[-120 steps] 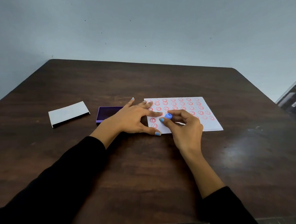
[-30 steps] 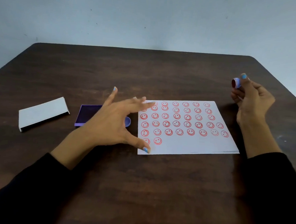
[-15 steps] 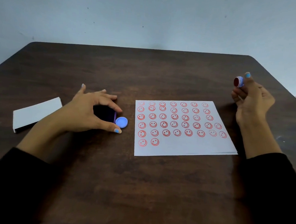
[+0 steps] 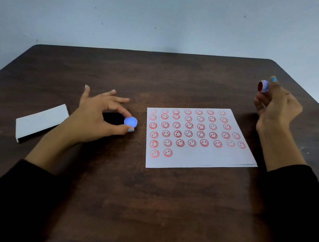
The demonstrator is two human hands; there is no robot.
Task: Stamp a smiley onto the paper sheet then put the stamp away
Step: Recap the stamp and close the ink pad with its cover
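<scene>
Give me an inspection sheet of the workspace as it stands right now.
Surface: dark brown wooden table, scuffed, no spill seen.
Job's things: white paper sheet lying flat, rows of red smileys, bottom row has two; small blue round stamp with red face, off the paper; blue round cap at the table; dark purple tray mostly hidden by the hand.
Clutter: white cardboard sleeve at far left.
Grippers: left hand pinching the cap; right hand raised, holding the stamp.
Cables: nothing seen.
Surroundings: pale blue-grey wall, a few specks.
</scene>
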